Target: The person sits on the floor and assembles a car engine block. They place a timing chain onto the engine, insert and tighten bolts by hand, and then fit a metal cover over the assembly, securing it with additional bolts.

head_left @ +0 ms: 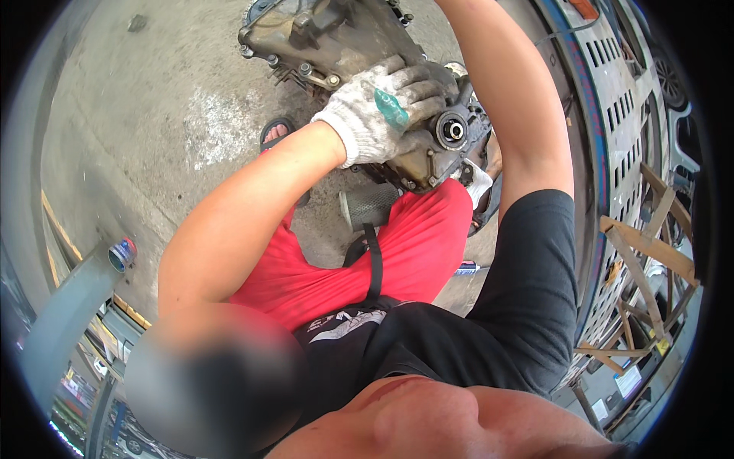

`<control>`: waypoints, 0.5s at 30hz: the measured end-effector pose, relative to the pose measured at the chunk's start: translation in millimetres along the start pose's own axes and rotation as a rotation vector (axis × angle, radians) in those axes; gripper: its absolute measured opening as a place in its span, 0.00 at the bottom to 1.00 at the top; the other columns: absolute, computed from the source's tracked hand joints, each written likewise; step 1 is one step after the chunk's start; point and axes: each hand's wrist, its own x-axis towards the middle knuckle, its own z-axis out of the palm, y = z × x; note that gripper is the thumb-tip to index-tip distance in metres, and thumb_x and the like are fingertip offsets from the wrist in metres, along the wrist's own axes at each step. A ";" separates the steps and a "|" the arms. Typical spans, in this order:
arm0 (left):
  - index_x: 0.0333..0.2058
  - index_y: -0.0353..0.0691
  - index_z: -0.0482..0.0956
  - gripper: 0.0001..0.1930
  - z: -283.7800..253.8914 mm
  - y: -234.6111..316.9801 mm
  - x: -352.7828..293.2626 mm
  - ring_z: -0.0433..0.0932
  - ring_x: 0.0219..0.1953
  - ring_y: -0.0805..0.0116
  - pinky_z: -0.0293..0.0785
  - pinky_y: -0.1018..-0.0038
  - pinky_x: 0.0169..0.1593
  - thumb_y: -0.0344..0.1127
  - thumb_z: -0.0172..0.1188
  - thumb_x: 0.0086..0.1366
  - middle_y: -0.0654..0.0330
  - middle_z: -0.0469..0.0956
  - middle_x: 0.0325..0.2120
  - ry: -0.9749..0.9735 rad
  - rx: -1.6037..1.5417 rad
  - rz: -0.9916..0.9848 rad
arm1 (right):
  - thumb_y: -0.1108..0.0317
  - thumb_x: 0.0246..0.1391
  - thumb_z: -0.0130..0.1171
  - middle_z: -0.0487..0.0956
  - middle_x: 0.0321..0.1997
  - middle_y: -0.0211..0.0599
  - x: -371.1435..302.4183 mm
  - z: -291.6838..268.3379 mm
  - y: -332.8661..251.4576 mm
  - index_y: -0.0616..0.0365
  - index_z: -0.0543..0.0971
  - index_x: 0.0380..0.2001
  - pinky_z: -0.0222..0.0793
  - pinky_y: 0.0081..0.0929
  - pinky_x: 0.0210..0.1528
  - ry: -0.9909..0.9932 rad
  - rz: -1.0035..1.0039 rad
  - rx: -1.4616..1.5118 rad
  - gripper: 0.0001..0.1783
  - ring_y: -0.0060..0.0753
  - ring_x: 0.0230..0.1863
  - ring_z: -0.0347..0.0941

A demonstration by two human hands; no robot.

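My left hand (386, 111), in a dirty white knit glove with a green patch on its back, lies over a grease-stained metal engine (340, 46). Its fingers are stretched out and slightly apart across the dark casing. Just right of the fingertips is a round shaft end (452, 131) with a dark ring around it. Bolts line the rim of the engine cover at the upper left. My right arm reaches up past the engine's right side; the hand is beyond the top edge of the picture.
A perforated grey cylinder (367, 205) lies below the engine, by my red-clothed legs. White cloth or glove (478, 183) shows beside my knee. A tube (466, 268) rests on the concrete. A perforated metal platform (612, 84) and wooden frame (650, 245) stand right; a can (122, 255) left.
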 end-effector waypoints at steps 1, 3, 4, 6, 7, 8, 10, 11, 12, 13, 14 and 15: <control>0.61 0.46 0.78 0.33 0.5 -0.9 0.0 0.71 0.67 0.56 0.61 0.55 0.73 0.48 0.71 0.56 0.57 0.77 0.60 0.014 -0.003 0.004 | 0.55 0.69 0.46 0.85 0.51 0.56 3.7 1.0 -1.2 0.65 0.87 0.46 0.77 0.45 0.55 -0.039 -0.002 -0.079 0.26 0.54 0.50 0.84; 0.60 0.45 0.78 0.33 -1.1 2.1 3.7 0.71 0.66 0.56 0.62 0.55 0.72 0.48 0.71 0.56 0.56 0.77 0.60 0.002 -0.019 0.011 | 0.54 0.69 0.46 0.85 0.51 0.56 17.4 16.4 16.5 0.65 0.87 0.45 0.76 0.45 0.57 -0.023 -0.060 -0.096 0.27 0.54 0.52 0.83; 0.60 0.45 0.78 0.33 -3.4 1.6 4.2 0.71 0.66 0.55 0.62 0.55 0.72 0.48 0.71 0.56 0.56 0.77 0.59 -0.003 -0.017 0.010 | 0.53 0.69 0.46 0.85 0.51 0.56 18.2 16.0 15.5 0.65 0.87 0.45 0.76 0.45 0.57 -0.007 -0.097 -0.105 0.27 0.54 0.53 0.83; 0.59 0.45 0.78 0.33 2.3 0.1 0.7 0.72 0.65 0.55 0.63 0.54 0.71 0.49 0.71 0.56 0.55 0.77 0.59 0.012 -0.002 0.012 | 0.54 0.68 0.48 0.85 0.51 0.56 14.0 17.6 15.7 0.62 0.87 0.46 0.75 0.45 0.58 0.053 -0.067 -0.036 0.25 0.55 0.55 0.82; 0.59 0.45 0.78 0.32 3.9 -0.2 -0.2 0.72 0.64 0.55 0.63 0.54 0.71 0.49 0.71 0.56 0.55 0.77 0.59 0.010 -0.004 0.003 | 0.55 0.68 0.48 0.85 0.51 0.56 7.1 15.4 12.3 0.61 0.87 0.46 0.75 0.45 0.58 0.093 -0.060 0.009 0.24 0.55 0.55 0.82; 0.59 0.45 0.78 0.32 4.6 -0.5 -0.4 0.73 0.64 0.54 0.63 0.54 0.71 0.48 0.71 0.56 0.56 0.77 0.59 0.009 -0.006 -0.006 | 0.55 0.68 0.49 0.85 0.51 0.56 1.6 12.8 8.7 0.60 0.87 0.46 0.75 0.45 0.58 0.134 -0.054 0.052 0.23 0.55 0.54 0.82; 0.59 0.45 0.78 0.32 3.0 0.8 3.2 0.73 0.64 0.54 0.63 0.54 0.71 0.48 0.71 0.56 0.56 0.77 0.60 0.005 0.000 0.000 | 0.59 0.65 0.52 0.85 0.50 0.55 3.4 7.3 9.1 0.59 0.87 0.47 0.77 0.45 0.56 0.084 -0.044 0.036 0.20 0.55 0.53 0.83; 0.59 0.45 0.78 0.32 0.7 2.0 5.8 0.73 0.64 0.54 0.63 0.54 0.71 0.48 0.71 0.56 0.56 0.77 0.60 -0.003 -0.015 0.006 | 0.60 0.65 0.52 0.86 0.50 0.55 10.9 10.7 14.6 0.59 0.87 0.47 0.77 0.45 0.56 0.075 -0.071 -0.025 0.20 0.54 0.53 0.83; 0.59 0.45 0.78 0.32 0.4 2.9 6.8 0.73 0.64 0.54 0.64 0.55 0.70 0.48 0.71 0.56 0.56 0.77 0.60 -0.011 -0.029 0.011 | 0.61 0.64 0.52 0.86 0.49 0.55 16.3 15.0 20.0 0.60 0.87 0.46 0.77 0.45 0.55 0.066 -0.099 -0.085 0.19 0.54 0.53 0.83; 0.59 0.46 0.77 0.32 2.8 0.5 3.2 0.73 0.65 0.54 0.63 0.55 0.71 0.48 0.71 0.56 0.56 0.77 0.60 0.016 0.010 0.016 | 0.62 0.64 0.53 0.86 0.49 0.54 12.3 9.4 13.2 0.60 0.87 0.46 0.77 0.45 0.55 -0.002 -0.089 -0.121 0.19 0.53 0.53 0.83; 0.59 0.46 0.77 0.32 2.7 -0.6 2.3 0.73 0.65 0.54 0.63 0.55 0.71 0.48 0.71 0.56 0.56 0.77 0.60 0.007 0.010 0.009 | 0.62 0.63 0.53 0.86 0.49 0.53 3.0 -4.8 4.2 0.61 0.87 0.46 0.78 0.45 0.55 -0.063 -0.079 -0.159 0.19 0.52 0.53 0.83; 0.60 0.46 0.77 0.32 2.6 -1.5 1.6 0.73 0.65 0.54 0.63 0.56 0.71 0.48 0.71 0.56 0.56 0.77 0.60 -0.002 0.010 0.001 | 0.63 0.63 0.54 0.86 0.49 0.53 -1.2 -12.4 -1.3 0.61 0.87 0.46 0.78 0.45 0.55 -0.125 -0.068 -0.196 0.18 0.52 0.54 0.84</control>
